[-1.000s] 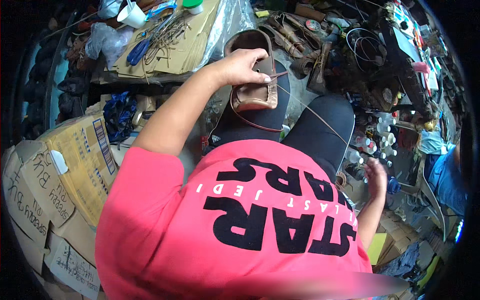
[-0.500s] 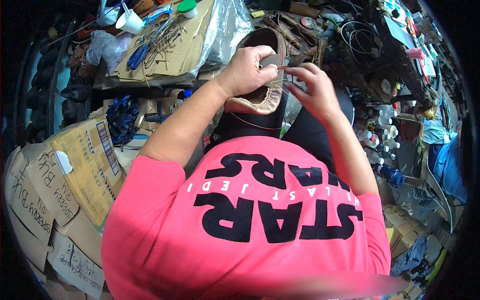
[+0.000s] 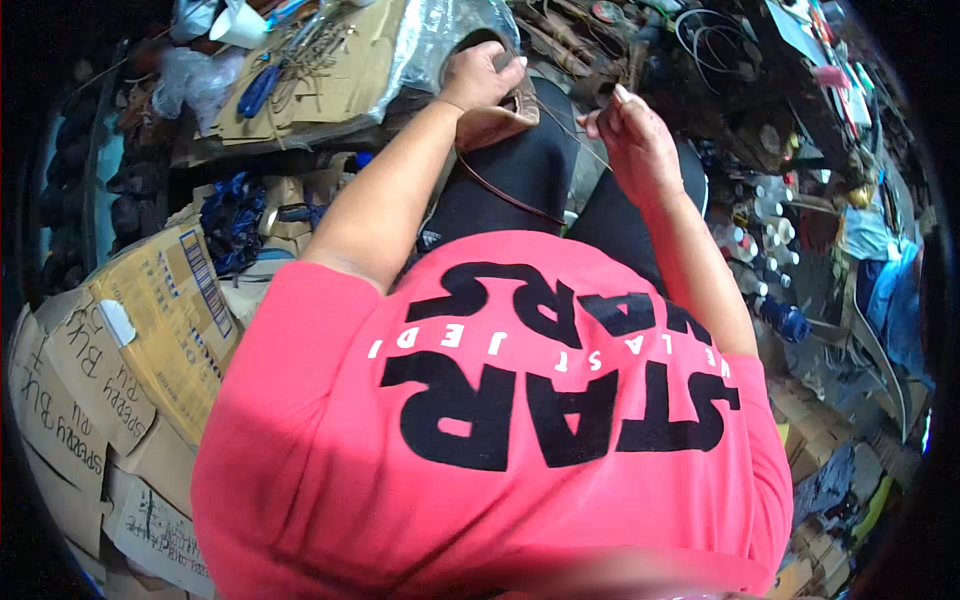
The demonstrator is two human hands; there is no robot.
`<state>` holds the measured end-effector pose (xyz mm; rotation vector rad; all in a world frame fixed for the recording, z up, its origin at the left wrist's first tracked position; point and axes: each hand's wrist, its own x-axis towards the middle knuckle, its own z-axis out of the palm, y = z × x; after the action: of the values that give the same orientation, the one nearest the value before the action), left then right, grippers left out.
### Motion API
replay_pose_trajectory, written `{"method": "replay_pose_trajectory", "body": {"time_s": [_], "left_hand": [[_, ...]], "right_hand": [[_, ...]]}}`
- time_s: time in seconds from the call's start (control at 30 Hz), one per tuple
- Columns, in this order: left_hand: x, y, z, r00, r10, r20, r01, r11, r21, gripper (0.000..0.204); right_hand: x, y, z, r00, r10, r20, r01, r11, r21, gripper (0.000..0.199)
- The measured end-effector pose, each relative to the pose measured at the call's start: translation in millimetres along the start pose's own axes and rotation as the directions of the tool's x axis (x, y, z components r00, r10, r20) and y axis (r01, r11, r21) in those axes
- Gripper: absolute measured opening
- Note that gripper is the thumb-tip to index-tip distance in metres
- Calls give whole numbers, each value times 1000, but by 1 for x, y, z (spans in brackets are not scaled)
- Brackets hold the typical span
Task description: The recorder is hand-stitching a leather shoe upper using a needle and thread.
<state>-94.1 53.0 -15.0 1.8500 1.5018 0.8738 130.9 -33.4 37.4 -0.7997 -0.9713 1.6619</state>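
A brown leather shoe (image 3: pixel 492 128) with a gathered tan edge rests over my left thigh. My left hand (image 3: pixel 478 78) is closed around its side, thumb reaching toward the opening. From the shoe a thin pale thread (image 3: pixel 566 126) stretches across to my right hand (image 3: pixel 640 145), which is held apart from the shoe, above my right thigh. Its fingers are pinched together on the thread; a small reddish-brown bit shows at the fingertips, too small to name. A brown leather lace (image 3: pixel 500 193) hangs from the shoe in a loop across my lap.
Cardboard sheets (image 3: pixel 310 120) with a blue-handled tool (image 3: pixel 258 92) lie at the far left, beside clear plastic (image 3: pixel 425 65). A yellow carton (image 3: pixel 165 325) stands at left. Several small bottles (image 3: pixel 770 225) are on the right, near a dark bench (image 3: pixel 790 110).
My right hand has drawn away from the shoe to the right, and the thread now spans the gap. The left hand and shoe have shifted up and left in the picture.
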Motion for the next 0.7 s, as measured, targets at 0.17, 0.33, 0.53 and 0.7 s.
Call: {"method": "replay_pose_trajectory", "body": {"time_s": [0.17, 0.33, 0.53, 0.7], "left_hand": [[2, 3, -22, 901, -47, 432, 196, 931, -307, 38], [-3, 19, -62, 814, 15, 581, 264, 881, -393, 40], [-9, 49, -62, 840, -17, 542, 227, 918, -325, 44], [-19, 64, -45, 766, 69, 639, -150, 986, 75, 50]], "right_hand": [[-31, -79, -4, 981, -59, -185, -117, 578, -807, 22], [-119, -138, -19, 987, 142, -70, -119, 372, -921, 15], [-191, -122, -37, 880, 455, -139, -271, 239, -933, 17], [-126, -67, -32, 979, -7, -203, -200, 155, -968, 36]]}}
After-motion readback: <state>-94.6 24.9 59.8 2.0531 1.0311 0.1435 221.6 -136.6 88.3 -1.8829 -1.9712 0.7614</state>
